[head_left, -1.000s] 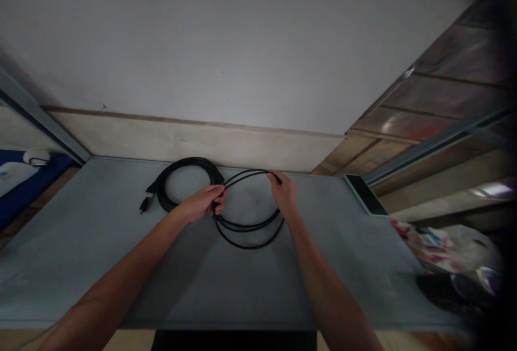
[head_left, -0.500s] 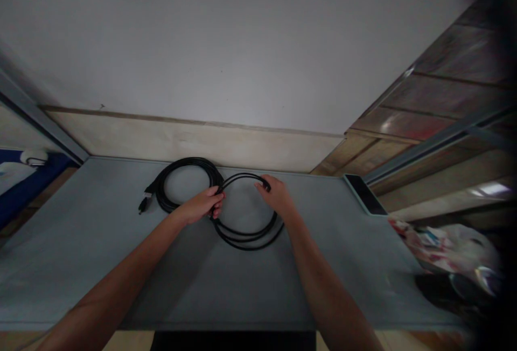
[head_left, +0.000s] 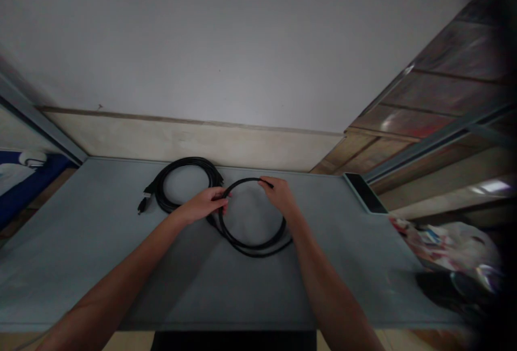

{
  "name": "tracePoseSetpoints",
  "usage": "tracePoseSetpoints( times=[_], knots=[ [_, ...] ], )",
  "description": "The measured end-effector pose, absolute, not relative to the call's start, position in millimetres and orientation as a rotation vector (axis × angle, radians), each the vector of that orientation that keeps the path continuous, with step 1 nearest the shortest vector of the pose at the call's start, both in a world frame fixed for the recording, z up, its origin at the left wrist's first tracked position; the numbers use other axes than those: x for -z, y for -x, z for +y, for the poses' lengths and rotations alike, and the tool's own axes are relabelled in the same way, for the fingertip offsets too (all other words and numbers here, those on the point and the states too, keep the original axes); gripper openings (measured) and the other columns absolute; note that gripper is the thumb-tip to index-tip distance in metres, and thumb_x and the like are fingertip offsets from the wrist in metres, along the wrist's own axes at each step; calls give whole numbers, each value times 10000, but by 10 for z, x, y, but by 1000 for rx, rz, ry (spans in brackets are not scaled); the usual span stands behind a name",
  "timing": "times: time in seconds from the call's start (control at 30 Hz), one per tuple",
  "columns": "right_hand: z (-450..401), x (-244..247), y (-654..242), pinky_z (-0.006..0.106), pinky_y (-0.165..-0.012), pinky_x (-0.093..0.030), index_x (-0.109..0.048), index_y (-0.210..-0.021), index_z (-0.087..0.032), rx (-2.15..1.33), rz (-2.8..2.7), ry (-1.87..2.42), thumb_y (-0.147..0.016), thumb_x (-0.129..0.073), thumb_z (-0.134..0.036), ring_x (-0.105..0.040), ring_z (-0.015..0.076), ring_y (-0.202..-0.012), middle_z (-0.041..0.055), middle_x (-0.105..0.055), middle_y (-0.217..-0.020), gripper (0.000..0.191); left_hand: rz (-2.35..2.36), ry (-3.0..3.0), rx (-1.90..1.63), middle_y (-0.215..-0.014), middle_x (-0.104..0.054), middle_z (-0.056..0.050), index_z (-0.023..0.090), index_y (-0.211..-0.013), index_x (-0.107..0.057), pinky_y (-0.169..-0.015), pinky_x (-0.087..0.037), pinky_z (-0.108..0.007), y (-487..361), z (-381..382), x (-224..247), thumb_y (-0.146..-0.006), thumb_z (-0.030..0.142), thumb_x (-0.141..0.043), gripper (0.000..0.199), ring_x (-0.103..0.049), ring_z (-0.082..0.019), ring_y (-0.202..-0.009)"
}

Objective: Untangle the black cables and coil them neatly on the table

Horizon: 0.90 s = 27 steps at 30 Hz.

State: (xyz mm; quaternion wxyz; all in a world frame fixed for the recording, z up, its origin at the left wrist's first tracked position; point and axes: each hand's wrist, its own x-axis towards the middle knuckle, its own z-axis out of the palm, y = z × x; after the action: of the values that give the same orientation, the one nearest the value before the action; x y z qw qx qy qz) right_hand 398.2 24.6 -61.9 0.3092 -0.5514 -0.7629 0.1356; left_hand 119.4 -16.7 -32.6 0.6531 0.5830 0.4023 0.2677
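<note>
A loop of black cable (head_left: 250,246) is held between both hands above the grey table (head_left: 258,292). My left hand (head_left: 208,203) has its fingers closed round the loop's left side. At the loop's upper right, my right hand (head_left: 277,192) pinches the cable. Behind my left hand lies a thicker coil of black cable (head_left: 189,161), flat on the table. A black connector (head_left: 142,205) sticks out at the coil's left. Part of the held loop is hidden behind my right hand and wrist.
A phone-like device with a pale green edge (head_left: 365,194) lies at the table's back right. Plastic bags (head_left: 464,246) and a dark round object (head_left: 438,288) are beyond the right side. A pale wall (head_left: 226,44) rises behind the table.
The strands between my hands have come together into one tighter loop. My left hand has shifted slightly right, and my right hand has also moved a little right.
</note>
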Motion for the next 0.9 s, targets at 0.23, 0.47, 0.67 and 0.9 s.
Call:
tracePoseSetpoints(
  times=[0.23,0.47,0.67,0.9],
  knots=[
    [291,612,-4122,436,-827,-550,-772,-1070,-176,-173,-1895,1562,-932,-551,-383,-729,308,-887,120,-773,-989,333,1059,-1475,-698,-1022,-697,-129,155,-1143,-629,-778,-485,-317,-1132,-117,373,-799,289,-702,376,-658,-216,-889],
    [257,607,-4049,411,-851,-551,-773,-1052,-220,-256,-1944,1463,-926,-561,-385,-728,276,-904,84,-775,-1005,297,1357,-1823,-628,-640,-561,-32,213,-867,-634,-608,-342,-277,-1087,-373,224,-782,463,-733,282,-570,-231,-648],
    [206,579,-3925,410,-857,-529,-768,-1030,-223,-353,-1985,1422,-924,-550,-372,-712,269,-901,88,-770,-985,284,1527,-1777,-551,-712,-564,-63,203,-1008,-557,-688,-382,-316,-1285,-547,313,-705,410,-803,442,-633,-356,-871],
    [117,427,-3946,255,-591,-440,-708,-707,-191,-822,-2183,1385,-836,-620,-334,-577,157,-602,9,-660,-641,212,1479,-1772,-510,-848,-605,-115,200,-1071,-539,-772,-410,-360,-1362,-619,424,-740,132,-670,362,-619,-362,-980]
  ],
)
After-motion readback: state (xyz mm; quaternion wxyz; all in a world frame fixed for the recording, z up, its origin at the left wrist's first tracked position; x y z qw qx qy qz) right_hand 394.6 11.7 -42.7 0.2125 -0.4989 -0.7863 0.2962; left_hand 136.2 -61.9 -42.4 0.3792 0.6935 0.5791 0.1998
